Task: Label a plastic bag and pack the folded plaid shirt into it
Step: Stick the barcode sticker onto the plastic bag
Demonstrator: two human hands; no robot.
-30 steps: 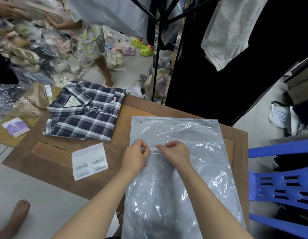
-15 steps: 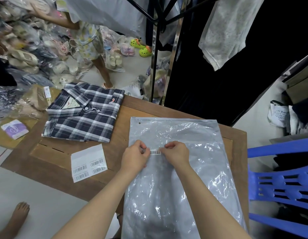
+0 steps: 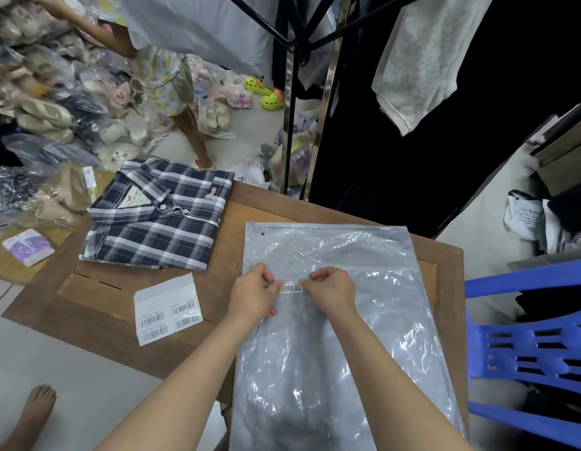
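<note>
On the table, a barcode label (image 3: 290,287) sits mid-bag, left hand (image 3: 253,296) and right hand (image 3: 331,292) each in a pinching grip on its ends over the plastic bag (image 3: 347,320); press flat from centre outward; plaid shirt (image 3: 159,216) waits unpacked beside.

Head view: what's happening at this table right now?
A person is sticking a barcode label onto a plastic bag lying flat on the wooden table. The left hand and right hand each pinch one end of the label against the bag. The folded plaid shirt lies on the table's far left, not yet packed. A sheet of spare barcode labels lies between the shirt and the near edge.
</note>
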